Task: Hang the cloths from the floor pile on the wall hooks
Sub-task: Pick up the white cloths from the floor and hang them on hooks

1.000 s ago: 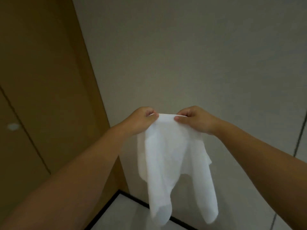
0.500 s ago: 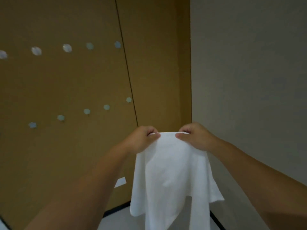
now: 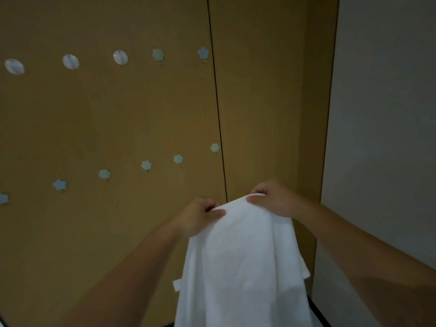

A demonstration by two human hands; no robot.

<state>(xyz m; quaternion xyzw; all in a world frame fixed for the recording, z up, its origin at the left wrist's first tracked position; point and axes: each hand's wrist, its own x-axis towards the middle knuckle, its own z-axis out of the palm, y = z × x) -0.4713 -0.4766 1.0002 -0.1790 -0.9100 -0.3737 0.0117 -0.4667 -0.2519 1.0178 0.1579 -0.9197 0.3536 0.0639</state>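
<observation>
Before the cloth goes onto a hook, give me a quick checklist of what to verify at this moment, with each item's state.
1. Left hand pinches the white cloth's top edge: ok.
2. Right hand pinches the same edge: ok.
3. Cloth hangs freely below the hands: ok.
4. Nearest hook in the lower row is bare: ok.
5. Cloth's top edge has reached hook height: not ok, it is below the lower row.
6. Cloth has a loop or hole to hang by: cannot tell.
</observation>
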